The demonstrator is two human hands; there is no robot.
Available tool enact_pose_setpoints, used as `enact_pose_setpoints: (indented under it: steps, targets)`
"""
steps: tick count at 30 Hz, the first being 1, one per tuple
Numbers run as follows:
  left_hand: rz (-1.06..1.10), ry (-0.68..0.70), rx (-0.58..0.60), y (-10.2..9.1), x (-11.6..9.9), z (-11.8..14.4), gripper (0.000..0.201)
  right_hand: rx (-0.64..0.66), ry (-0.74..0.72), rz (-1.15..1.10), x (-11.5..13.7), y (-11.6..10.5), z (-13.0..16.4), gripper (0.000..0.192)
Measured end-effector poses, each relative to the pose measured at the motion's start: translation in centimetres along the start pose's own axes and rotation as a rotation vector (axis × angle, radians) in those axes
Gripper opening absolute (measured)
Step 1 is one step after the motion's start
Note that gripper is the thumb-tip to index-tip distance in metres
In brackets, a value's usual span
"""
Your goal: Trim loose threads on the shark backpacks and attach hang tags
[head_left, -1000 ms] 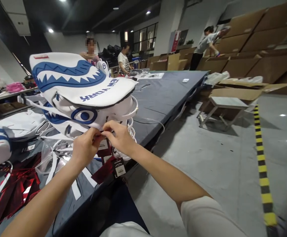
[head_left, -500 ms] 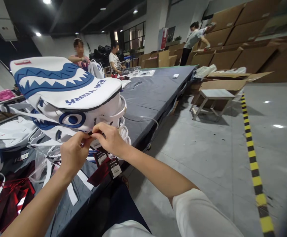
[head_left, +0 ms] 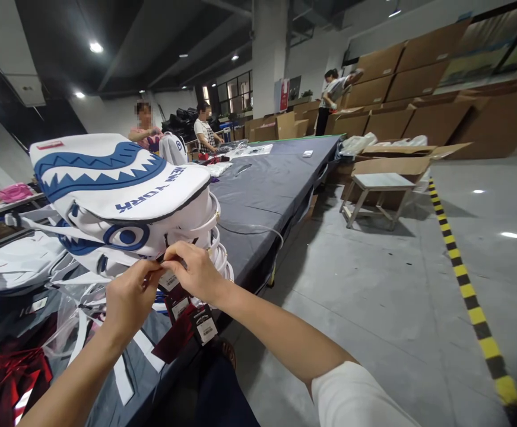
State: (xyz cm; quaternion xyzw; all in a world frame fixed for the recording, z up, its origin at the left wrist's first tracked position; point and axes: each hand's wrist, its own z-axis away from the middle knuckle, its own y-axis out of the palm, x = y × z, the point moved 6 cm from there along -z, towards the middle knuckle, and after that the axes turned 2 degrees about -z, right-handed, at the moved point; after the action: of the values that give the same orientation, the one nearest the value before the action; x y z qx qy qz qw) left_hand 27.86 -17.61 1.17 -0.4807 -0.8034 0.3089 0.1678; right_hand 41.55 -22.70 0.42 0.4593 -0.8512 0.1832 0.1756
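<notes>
A stack of white backpacks (head_left: 160,187) with blue shark-mouth, eye and "NEW YORK" prints stands at the table's near edge. My left hand (head_left: 129,296) and my right hand (head_left: 191,270) meet at its near side, just below a blue eye print. Both are closed in a pinch, fingertips together. What lies between the fingertips is too small to make out. Right under them hangs a hang tag (head_left: 169,280) with a barcode label. Lower down are a dark red ribbon-like strip (head_left: 173,341) and a black hang tag (head_left: 205,326).
More white bags (head_left: 22,261) and shiny red strips (head_left: 13,379) lie at left on the grey-covered table (head_left: 262,184). A small stool (head_left: 380,184) stands on the floor at right, by cardboard boxes (head_left: 436,118). Several people work farther back.
The camera view has shifted, so the stack and both hands appear slightly lower. Both hands keep their pinch at the same spot on the stack. The far person by the boxes stands more upright.
</notes>
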Motion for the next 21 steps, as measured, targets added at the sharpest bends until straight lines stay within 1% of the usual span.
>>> enact_pose_setpoints:
  steps: [1,2,5,6,9,11,13,14,17,19,21]
  targets:
    - [-0.020,-0.001,-0.017,-0.1,-0.1,0.0,0.012,-0.010,-0.001,-0.005,0.0,-0.1,0.0,0.010]
    - [-0.013,0.011,-0.008,0.0,-0.2,0.0,0.010,-0.018,0.002,-0.005,0.1,-0.2,0.1,0.010]
    - [0.021,0.088,0.067,0.4,-0.9,0.1,0.016,-0.018,0.022,0.015,0.1,-0.3,0.2,0.008]
    - [0.006,0.099,0.053,0.3,-1.0,0.1,0.016,-0.013,0.037,0.021,0.1,-0.2,0.2,0.008]
    - [-0.050,0.076,-0.042,-0.2,-1.0,0.1,0.009,-0.003,0.103,0.028,-0.2,-0.3,0.4,0.008]
    - [-0.031,0.083,-0.038,-0.2,-1.1,0.1,0.006,-0.006,0.129,0.027,-0.4,-0.3,0.5,0.008]
    - [-0.031,0.115,-0.001,0.0,-1.3,0.2,0.012,-0.005,0.128,0.026,-0.4,-0.3,0.6,0.008]
    - [-0.050,0.128,-0.004,0.0,-1.4,0.3,0.014,-0.006,0.124,0.023,-0.4,-0.2,0.5,0.008]
    - [-0.107,0.136,-0.076,-0.4,-1.6,0.4,0.011,-0.022,0.121,0.003,-0.2,0.1,0.4,0.008]
    - [-0.072,0.138,-0.091,-0.3,-1.7,0.4,0.008,-0.048,0.100,0.008,0.0,0.1,0.3,0.007]
    - [0.010,0.144,-0.063,0.1,-1.5,0.4,0.009,-0.059,0.029,0.028,0.4,-0.3,0.6,0.001]
